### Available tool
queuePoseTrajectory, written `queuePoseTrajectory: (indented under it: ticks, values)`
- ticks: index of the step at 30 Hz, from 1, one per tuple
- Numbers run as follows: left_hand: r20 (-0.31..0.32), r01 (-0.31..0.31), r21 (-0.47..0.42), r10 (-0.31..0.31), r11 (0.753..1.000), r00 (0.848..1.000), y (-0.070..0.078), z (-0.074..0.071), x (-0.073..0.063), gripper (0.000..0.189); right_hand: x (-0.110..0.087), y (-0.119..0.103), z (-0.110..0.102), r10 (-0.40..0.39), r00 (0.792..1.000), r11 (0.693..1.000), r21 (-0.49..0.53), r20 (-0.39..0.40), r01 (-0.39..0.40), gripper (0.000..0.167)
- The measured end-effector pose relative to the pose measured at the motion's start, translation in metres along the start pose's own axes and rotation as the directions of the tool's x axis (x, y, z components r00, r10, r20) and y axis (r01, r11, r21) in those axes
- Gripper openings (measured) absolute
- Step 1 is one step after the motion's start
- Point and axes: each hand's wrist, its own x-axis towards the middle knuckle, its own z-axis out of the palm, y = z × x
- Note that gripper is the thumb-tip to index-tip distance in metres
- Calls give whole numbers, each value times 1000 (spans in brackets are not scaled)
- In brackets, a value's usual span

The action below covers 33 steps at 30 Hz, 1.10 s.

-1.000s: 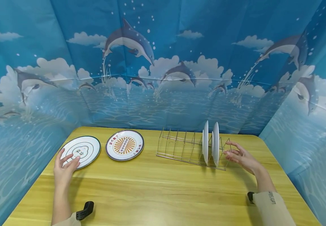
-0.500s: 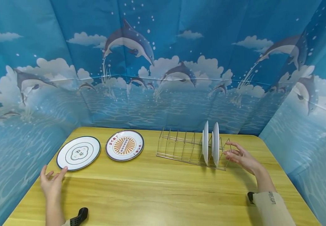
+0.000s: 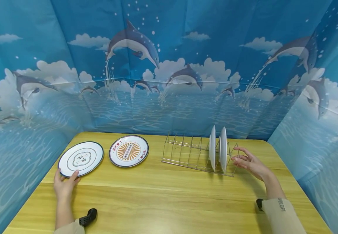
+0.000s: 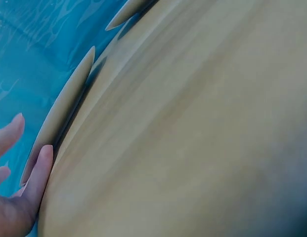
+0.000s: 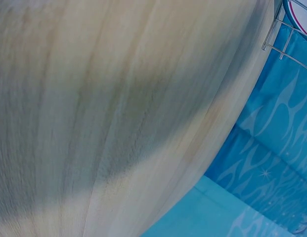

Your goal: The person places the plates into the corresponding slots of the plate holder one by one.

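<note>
At the left of the table in the head view lies a white plate (image 3: 81, 159) with a dark rim and a green central motif. My left hand (image 3: 64, 188) grips its near rim, the thumb over the edge and other fingers partly hidden; in the left wrist view, fingers (image 4: 40, 170) meet the plate (image 4: 62, 111) edge. A second plate (image 3: 129, 151), with orange rays and red characters, lies flat beside it. My right hand (image 3: 252, 164) holds the right end of a wire dish rack (image 3: 189, 164). Two white plates (image 3: 223, 149) stand upright in the rack's right part.
A yellow wood-grain table (image 3: 157, 201) carries everything. Behind it and at both sides hangs a blue dolphin-print curtain (image 3: 169, 97). The right wrist view shows mostly tabletop, with a rack corner (image 5: 272, 47) at upper right; no hand appears there.
My left hand first draws back from over the left plate towards the near side, then comes forward and right onto its near rim. The right hand and the rack stay put.
</note>
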Motion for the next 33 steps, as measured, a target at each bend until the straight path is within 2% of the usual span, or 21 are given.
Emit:
queuePoseTrajectory:
  ticks: [3,7,12,16,20,22,27,29,33]
  values:
    - [0,-10,48,10,999,1000,-1,2,3,84,0,0,0,-6,1000,1000,5,4,6,47]
    - [5,17,53,-17,998,1000,-1,5,4,81,0,0,-1,-3,1000,1000,4,0,3,47]
    - [-40,49,57,-46,997,998,0,8,3,80,-1,-1,0,11,1000,1000,5,-8,-11,48]
    - [-65,66,-22,-68,998,996,0,9,1,81,-1,-2,1,14,1000,1000,10,-4,-14,49]
    - [-57,74,-168,-85,983,995,1,9,-1,82,-1,-3,1,17,1000,1000,5,-3,-17,50]
    - [-45,79,-243,-93,967,995,1,8,-2,83,-1,-3,1,20,1000,1000,2,-5,-19,50]
    - [15,117,-425,-122,898,992,1,5,-4,87,-1,-3,1,24,1000,1000,8,-8,-24,51]
    - [46,134,-474,-128,870,991,2,4,-5,90,-1,-2,1,25,1000,1000,10,-9,-25,51]
    - [96,146,-531,-112,834,989,2,4,-6,96,-1,-1,1,24,1000,1000,17,-5,-24,51]
